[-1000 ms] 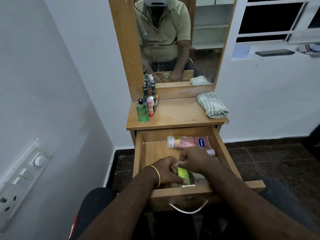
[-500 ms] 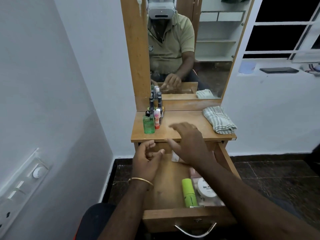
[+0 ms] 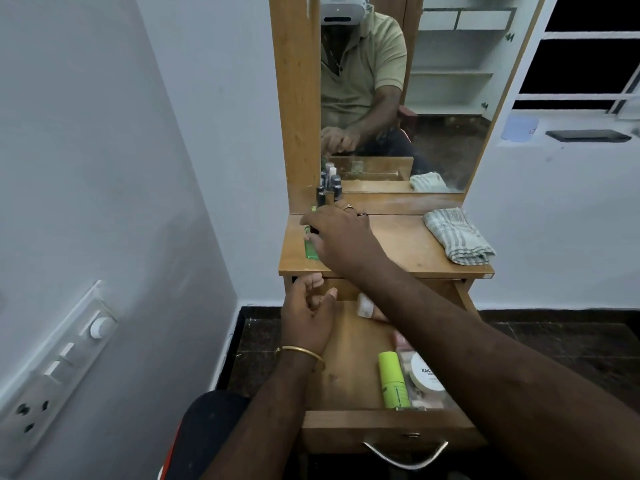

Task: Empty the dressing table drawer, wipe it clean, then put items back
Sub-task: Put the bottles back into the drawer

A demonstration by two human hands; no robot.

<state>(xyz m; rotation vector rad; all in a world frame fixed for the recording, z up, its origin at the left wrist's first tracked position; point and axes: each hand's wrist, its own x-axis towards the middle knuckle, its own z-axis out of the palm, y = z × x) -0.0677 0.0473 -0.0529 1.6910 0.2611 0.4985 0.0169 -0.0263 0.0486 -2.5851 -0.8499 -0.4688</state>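
Our right hand reaches over the worktop, covering a green bottle; grasp unclear. Our left hand, loosely curled and holding nothing, hovers above the open drawer.

The right hand is stretched far forward, its forearm running on a slant from the lower right up toward the upper left. The back of the hand faces up and the fingers curve downward at the left; rings show on two of them. What they close on cannot be told. The left hand sits lower and nearer, its forearm rising from the bottom middle. Its fingers hang loosely curled, thumb out to the right, holding nothing. A gold bangle circles the left wrist.
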